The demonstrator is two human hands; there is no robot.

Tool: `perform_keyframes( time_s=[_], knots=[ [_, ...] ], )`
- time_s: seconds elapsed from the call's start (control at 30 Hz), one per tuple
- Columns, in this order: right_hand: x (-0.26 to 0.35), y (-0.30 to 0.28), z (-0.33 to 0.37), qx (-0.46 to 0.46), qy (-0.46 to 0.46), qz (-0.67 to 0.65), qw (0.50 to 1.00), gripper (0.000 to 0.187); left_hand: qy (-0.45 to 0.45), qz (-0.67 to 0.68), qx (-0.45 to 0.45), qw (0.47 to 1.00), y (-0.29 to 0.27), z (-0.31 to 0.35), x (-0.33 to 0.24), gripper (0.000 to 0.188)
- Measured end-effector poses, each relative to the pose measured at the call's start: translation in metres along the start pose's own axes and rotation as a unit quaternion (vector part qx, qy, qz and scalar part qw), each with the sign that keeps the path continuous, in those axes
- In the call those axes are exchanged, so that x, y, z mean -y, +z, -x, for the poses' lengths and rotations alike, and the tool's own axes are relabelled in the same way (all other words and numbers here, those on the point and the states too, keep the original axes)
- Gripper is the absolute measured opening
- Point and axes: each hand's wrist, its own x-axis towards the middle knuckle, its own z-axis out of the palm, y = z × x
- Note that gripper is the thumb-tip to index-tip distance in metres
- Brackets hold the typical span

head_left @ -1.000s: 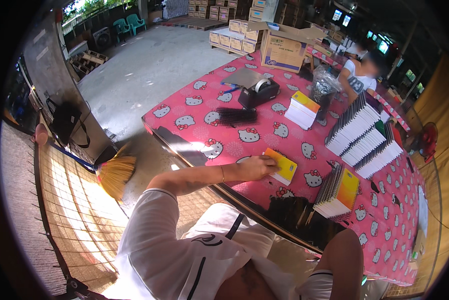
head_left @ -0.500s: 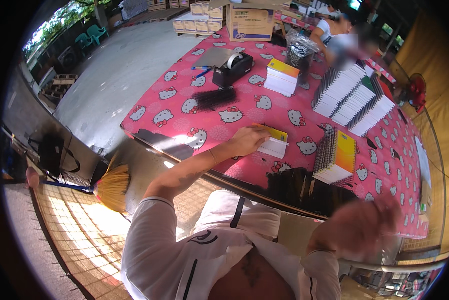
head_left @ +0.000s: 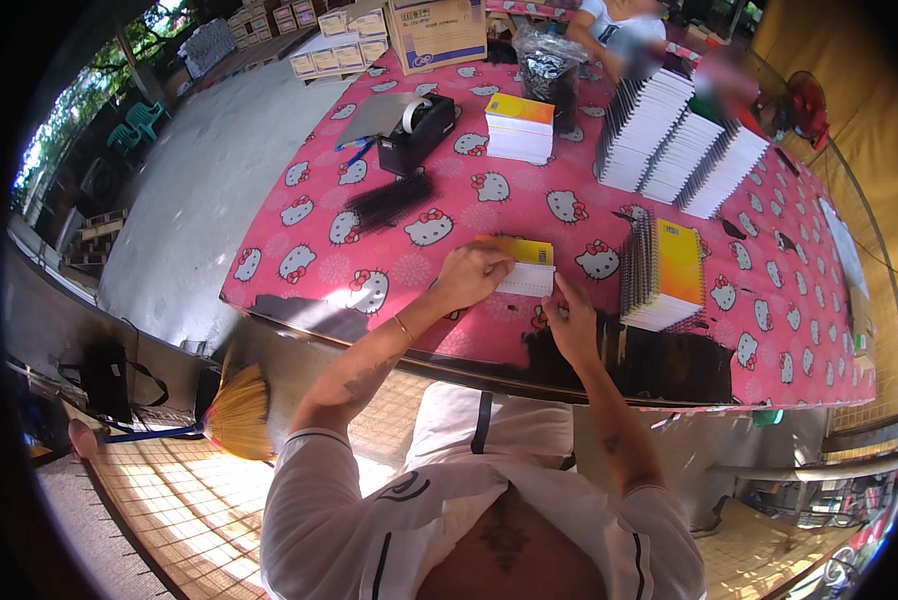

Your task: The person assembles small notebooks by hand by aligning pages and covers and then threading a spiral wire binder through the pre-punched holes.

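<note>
A small pad of white pages (head_left: 525, 281) with a yellow-orange cover (head_left: 529, 251) lies folded open on the pink patterned tablecloth in front of me. My left hand (head_left: 472, 277) is closed on its left side, thumb and fingers pinching the pages. At the pad's lower right corner is my right hand (head_left: 573, 322), thumb and forefinger apart, with the fingertips beside the edge. Just right of it stands a stack of spiral-bound notebooks (head_left: 661, 275) with yellow-orange covers and dark coils. A row of holes seems to run along the pad's near edge.
A bundle of black binding coils (head_left: 391, 201) lies ahead on the left, near a black tape dispenser (head_left: 415, 138). Beyond the pad are unbound pads (head_left: 519, 140), a plastic bag of black coils (head_left: 549, 75) and tall notebook stacks (head_left: 649, 140). A carton (head_left: 437, 35) and another person (head_left: 619, 25) are farther back.
My right hand has come in from the lower right, where it was blurred in the air, to the pad's right corner. My left hand stays on the pad. The view has shifted slightly.
</note>
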Motion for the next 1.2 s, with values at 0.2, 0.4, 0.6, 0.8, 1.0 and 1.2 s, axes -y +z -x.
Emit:
perform_keyframes(
  time_s=[0.2,0.4,0.6,0.8,1.0,1.2],
  knots=[
    [0.013,0.002,0.000,0.001,0.025,0.016,1.000,0.046,-0.002,0.017,-0.054,0.998,0.002,-0.003,-0.001,0.020],
    [0.018,-0.005,-0.020,0.036,-0.008,0.066,0.997,0.049,-0.021,0.023,-0.039,0.999,0.002,-0.002,-0.002,0.021],
    [0.036,-0.006,-0.033,0.007,0.075,-0.311,0.947,0.062,0.099,-0.078,-0.100,0.987,-0.006,0.004,-0.020,0.025],
    [0.046,-0.047,0.004,0.113,0.059,-0.308,0.943,0.036,0.162,-0.022,0.050,0.985,-0.035,0.023,-0.076,0.026],
    [0.051,-0.035,0.031,0.037,0.028,-0.292,0.955,0.013,-0.068,-0.208,-0.170,0.961,-0.060,-0.033,0.103,0.017],
    [0.045,-0.020,0.025,0.052,-0.051,-0.202,0.977,0.030,-0.023,-0.419,-0.109,0.901,-0.039,-0.035,0.133,0.011]
  ],
)
